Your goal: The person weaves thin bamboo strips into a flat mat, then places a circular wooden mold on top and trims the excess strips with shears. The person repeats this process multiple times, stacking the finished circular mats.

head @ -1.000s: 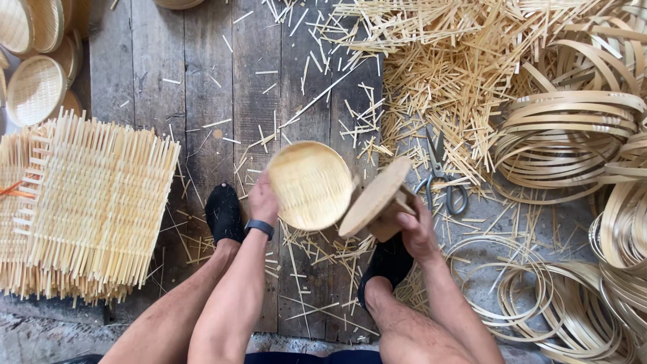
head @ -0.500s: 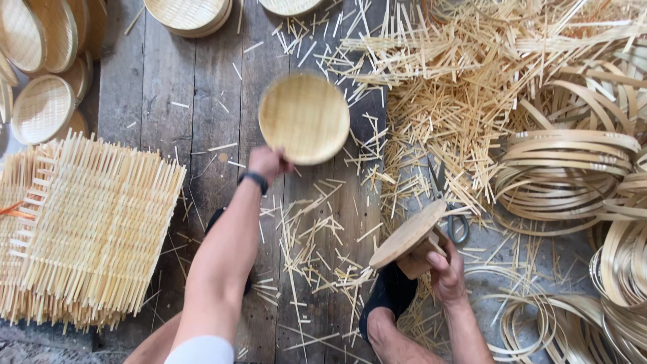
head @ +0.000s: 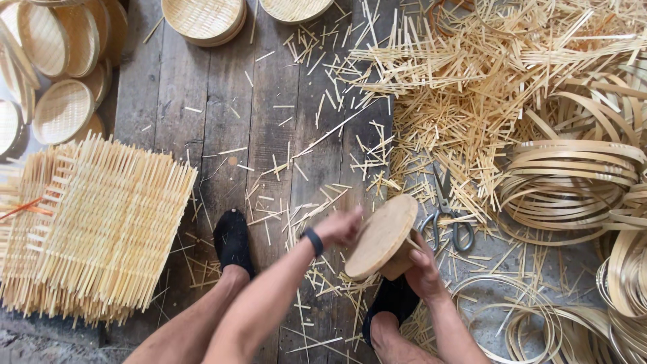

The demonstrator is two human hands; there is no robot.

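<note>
My right hand (head: 426, 264) grips a round, tilted wooden disc form (head: 381, 235) from below, over my right foot in a black sock (head: 389, 309). My left hand (head: 340, 226), with a dark wristband, is blurred right at the disc's left edge; I cannot tell whether it touches it. No basket is in either hand. A stack of round woven bamboo baskets (head: 203, 18) lies at the top of the wooden floor, with another (head: 294, 8) beside it.
A pile of square woven bamboo mats (head: 94, 229) lies at the left, next to my left foot (head: 232, 240). More baskets (head: 62, 109) lean at the far left. Scissors (head: 445, 217) lie right of the disc. Loose splints (head: 472, 87) and coiled bamboo rings (head: 573, 180) fill the right.
My left hand carried a woven basket forward, away from the disc. Now it is back at the disc without the basket. My right hand kept hold of the disc.
</note>
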